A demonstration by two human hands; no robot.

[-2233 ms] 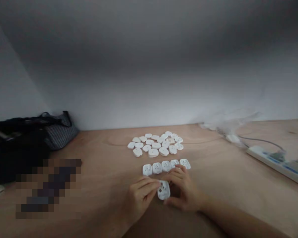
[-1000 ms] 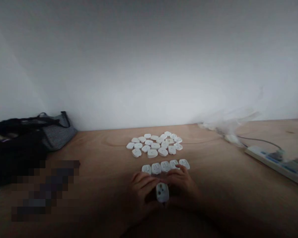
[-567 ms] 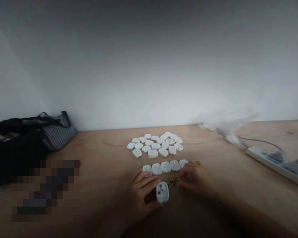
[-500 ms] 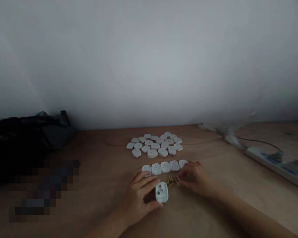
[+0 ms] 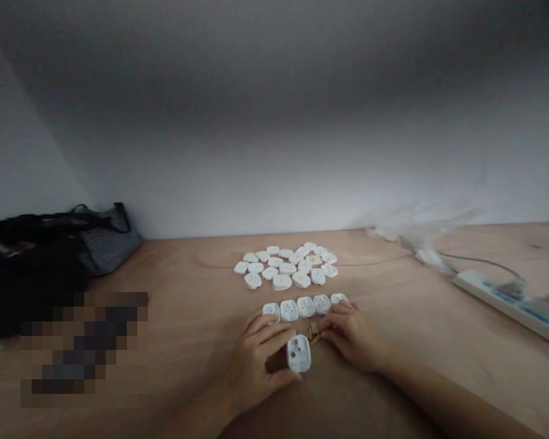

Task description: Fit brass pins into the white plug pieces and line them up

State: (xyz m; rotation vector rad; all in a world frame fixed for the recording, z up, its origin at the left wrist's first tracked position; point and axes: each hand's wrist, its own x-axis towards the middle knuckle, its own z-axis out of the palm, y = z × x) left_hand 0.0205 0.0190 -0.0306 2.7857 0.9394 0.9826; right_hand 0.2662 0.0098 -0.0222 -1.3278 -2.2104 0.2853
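Note:
A white plastic plug housing (image 5: 299, 353) with square holes is gripped between the thumb and fingers of my left hand (image 5: 258, 360), its open inside turned up toward me. Small brass-coloured pieces (image 5: 313, 333), like plug pins, lie in a little heap just right of that housing. My right hand (image 5: 354, 335) has its thumb and index fingertips pinched together at the heap's right edge, on one of the brass pieces as far as I can see. Beyond both hands runs a row of several white housings (image 5: 305, 307); my left fingers overlap its left end and my right fingers its right end.
Farther back lies a loose cluster of white plug parts (image 5: 287, 268). A power strip (image 5: 507, 305) with cables and a clear plastic bag (image 5: 423, 244) are on the right. At left stand a dark bag (image 5: 105, 238) and a blurred-out item (image 5: 91, 341) on the wooden table (image 5: 187, 292).
My right hand has shifted slightly left, its fingertips moving in on the brass pieces. The left hand keeps the housing almost where it was. The picture has become brighter.

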